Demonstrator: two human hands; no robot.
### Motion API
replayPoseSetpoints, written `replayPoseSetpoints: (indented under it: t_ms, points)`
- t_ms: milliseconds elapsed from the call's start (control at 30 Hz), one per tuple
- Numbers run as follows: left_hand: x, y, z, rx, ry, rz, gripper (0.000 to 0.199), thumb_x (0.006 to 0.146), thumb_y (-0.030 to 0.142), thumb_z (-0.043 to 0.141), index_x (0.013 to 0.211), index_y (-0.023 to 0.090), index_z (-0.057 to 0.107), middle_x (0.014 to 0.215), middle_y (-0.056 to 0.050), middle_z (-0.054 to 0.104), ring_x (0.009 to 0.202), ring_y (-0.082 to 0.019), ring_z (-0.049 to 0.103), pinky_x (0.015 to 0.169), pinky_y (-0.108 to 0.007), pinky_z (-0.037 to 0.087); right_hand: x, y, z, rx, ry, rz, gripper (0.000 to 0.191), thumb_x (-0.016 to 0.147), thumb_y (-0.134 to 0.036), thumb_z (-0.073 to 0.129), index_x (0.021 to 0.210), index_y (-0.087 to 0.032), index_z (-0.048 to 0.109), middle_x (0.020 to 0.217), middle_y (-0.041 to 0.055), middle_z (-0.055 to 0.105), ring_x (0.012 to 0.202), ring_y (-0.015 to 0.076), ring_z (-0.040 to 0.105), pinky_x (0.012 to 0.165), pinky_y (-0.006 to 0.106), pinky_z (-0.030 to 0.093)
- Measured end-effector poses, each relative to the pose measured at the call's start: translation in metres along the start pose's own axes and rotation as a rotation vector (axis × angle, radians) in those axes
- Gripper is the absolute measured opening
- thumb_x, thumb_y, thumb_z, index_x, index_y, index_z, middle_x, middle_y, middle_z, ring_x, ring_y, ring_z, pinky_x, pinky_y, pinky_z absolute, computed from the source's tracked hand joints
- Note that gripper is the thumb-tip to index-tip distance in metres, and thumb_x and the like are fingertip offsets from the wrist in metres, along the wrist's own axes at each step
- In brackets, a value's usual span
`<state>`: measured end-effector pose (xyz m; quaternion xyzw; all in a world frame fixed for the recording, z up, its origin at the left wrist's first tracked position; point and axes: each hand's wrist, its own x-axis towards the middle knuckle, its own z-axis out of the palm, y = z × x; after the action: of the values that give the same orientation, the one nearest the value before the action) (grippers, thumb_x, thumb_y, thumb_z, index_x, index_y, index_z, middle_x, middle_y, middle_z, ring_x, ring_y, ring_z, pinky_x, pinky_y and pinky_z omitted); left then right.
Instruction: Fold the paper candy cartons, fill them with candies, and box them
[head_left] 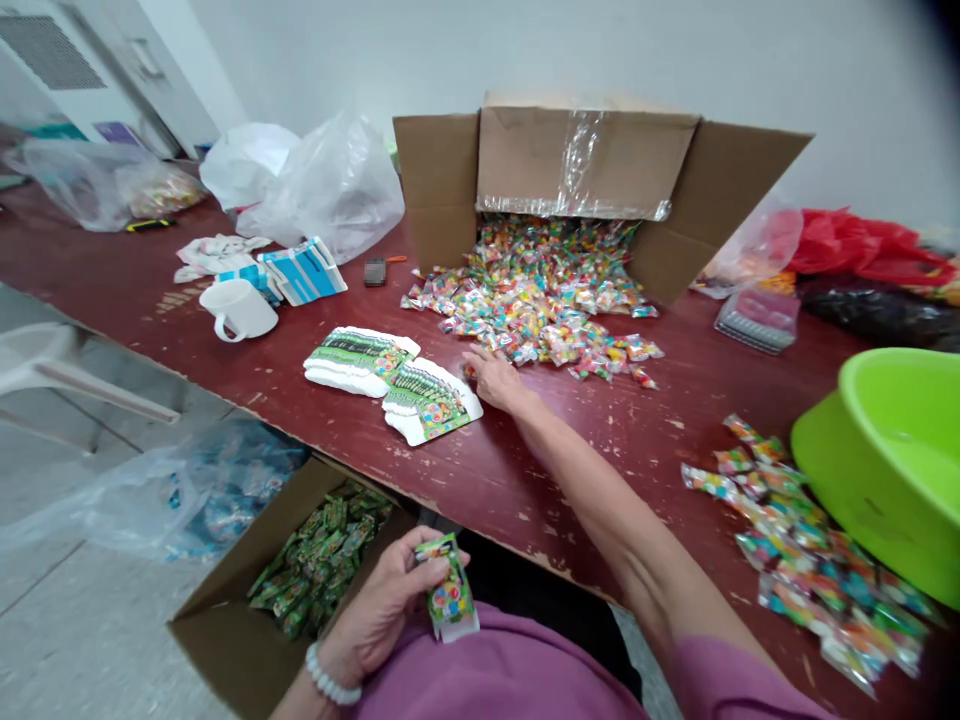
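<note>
My left hand [386, 598], with a bead bracelet at the wrist, grips a small green printed carton [450, 592] in front of my body. The carton's white end flap hangs open at the bottom. My right hand [495, 382] is stretched over the table at the near edge of a heap of wrapped candies [536, 300]. Its fingers are curled around a small colourful candy packet [469, 370], mostly hidden by them. Just left of that hand lie two fanned stacks of flat green-and-white cartons, a nearer stack [431, 400] and a farther stack [360, 360].
Candies spill from a tipped cardboard box [585, 165]. Below the table edge, another box [225, 640] holds many filled green packs [326, 560]. A white mug [238, 310] stands at left. A lime-green basin [862, 440] and more candies [810, 550] are at right.
</note>
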<state>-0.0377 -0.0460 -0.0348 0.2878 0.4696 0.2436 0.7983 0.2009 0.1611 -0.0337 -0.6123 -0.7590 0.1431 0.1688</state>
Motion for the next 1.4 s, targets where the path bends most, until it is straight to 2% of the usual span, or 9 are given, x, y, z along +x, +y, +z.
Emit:
replayPoseSetpoints:
  t_ms: [133, 300, 433, 567, 700, 800, 933, 1133, 1400]
  points:
    - [-0.007, 0.013, -0.046, 0.3, -0.036, 0.041, 0.041, 0.066, 0.031, 0.086, 0.097, 0.018, 0.063, 0.081, 0.001, 0.062, 0.075, -0.014, 0.058, 0.069, -0.024, 0.046, 0.003, 0.015, 0.006, -0.084, -0.084, 0.01, 0.035, 0.098, -0.021, 0.048, 0.13, -0.024, 0.061, 0.132, 0.0117, 0.058, 0.114, 0.0256, 0.059, 0.094, 0.034, 0.045]
    - [-0.006, 0.026, -0.074, 0.657, -0.351, -0.185, 0.037, 0.064, 0.03, 0.083, 0.098, 0.021, 0.071, 0.079, 0.002, 0.064, 0.072, -0.017, 0.057, 0.061, -0.023, 0.042, -0.023, 0.028, -0.006, -0.136, -0.11, 0.034, 0.027, 0.093, -0.04, 0.061, 0.112, -0.022, 0.067, 0.121, 0.0126, 0.057, 0.101, 0.0248, 0.062, 0.082, 0.032, 0.047]
    - [0.001, 0.032, -0.06, 0.499, -0.33, -0.137, 0.035, 0.071, 0.033, 0.077, 0.1, 0.02, 0.064, 0.085, 0.0, 0.066, 0.071, -0.015, 0.06, 0.058, -0.021, 0.042, -0.054, 0.041, -0.015, -0.115, -0.077, 0.056, 0.022, 0.083, -0.035, 0.074, 0.092, -0.017, 0.065, 0.112, 0.0124, 0.06, 0.098, 0.024, 0.061, 0.081, 0.03, 0.045]
    - [0.011, 0.034, -0.029, 0.218, -0.162, 0.025, 0.04, 0.079, 0.032, 0.069, 0.113, 0.02, 0.05, 0.093, -0.006, 0.068, 0.064, -0.014, 0.066, 0.056, -0.022, 0.044, -0.099, 0.04, -0.015, -0.015, -0.012, 0.142, 0.019, 0.093, -0.037, 0.059, 0.092, -0.018, 0.059, 0.085, 0.0064, 0.063, 0.077, 0.0206, 0.06, 0.068, 0.03, 0.044]
    - [0.021, 0.03, 0.002, 0.134, -0.134, 0.12, 0.037, 0.078, 0.023, 0.062, 0.111, 0.021, 0.046, 0.086, -0.002, 0.064, 0.051, -0.012, 0.059, 0.048, -0.023, 0.045, -0.145, 0.004, -0.009, 0.553, 0.158, 0.197, 0.018, 0.091, -0.038, 0.062, 0.091, -0.022, 0.055, 0.069, -0.0036, 0.055, 0.061, 0.0149, 0.052, 0.058, 0.025, 0.04]
    - [0.023, 0.029, 0.02, 0.197, -0.168, 0.118, 0.038, 0.079, 0.021, 0.059, 0.115, 0.022, 0.047, 0.082, 0.001, 0.062, 0.05, -0.009, 0.053, 0.046, -0.021, 0.044, -0.168, -0.033, -0.009, 0.713, 0.077, 0.039, 0.01, 0.091, -0.031, 0.063, 0.092, -0.022, 0.058, 0.077, -0.0016, 0.058, 0.066, 0.0146, 0.054, 0.06, 0.025, 0.042]
    - [0.02, 0.03, 0.032, 0.349, -0.191, 0.158, 0.029, 0.082, 0.025, 0.06, 0.11, 0.021, 0.051, 0.084, 0.001, 0.057, 0.059, -0.009, 0.051, 0.05, -0.019, 0.044, -0.18, -0.058, -0.018, 0.462, 0.012, -0.167, 0.011, 0.095, -0.014, 0.05, 0.094, -0.02, 0.059, 0.093, 0.0056, 0.058, 0.08, 0.0172, 0.057, 0.073, 0.029, 0.047]
    - [0.021, 0.025, 0.028, 0.316, -0.203, 0.158, 0.035, 0.083, 0.022, 0.056, 0.117, 0.022, 0.047, 0.087, 0.0, 0.058, 0.061, -0.01, 0.049, 0.053, -0.021, 0.045, -0.185, -0.057, -0.027, 0.15, -0.059, -0.2, 0.013, 0.088, -0.007, 0.058, 0.096, -0.018, 0.06, 0.097, 0.0082, 0.056, 0.08, 0.0189, 0.054, 0.071, 0.031, 0.048]
    - [0.023, 0.029, 0.029, 0.255, -0.251, 0.11, 0.039, 0.08, 0.018, 0.063, 0.118, 0.024, 0.052, 0.098, 0.0, 0.059, 0.076, -0.011, 0.059, 0.07, -0.025, 0.05, -0.182, -0.062, -0.027, 0.606, -0.147, -0.191, 0.031, 0.09, -0.006, 0.051, 0.117, -0.02, 0.056, 0.103, 0.0059, 0.066, 0.087, 0.0164, 0.062, 0.081, 0.031, 0.05]
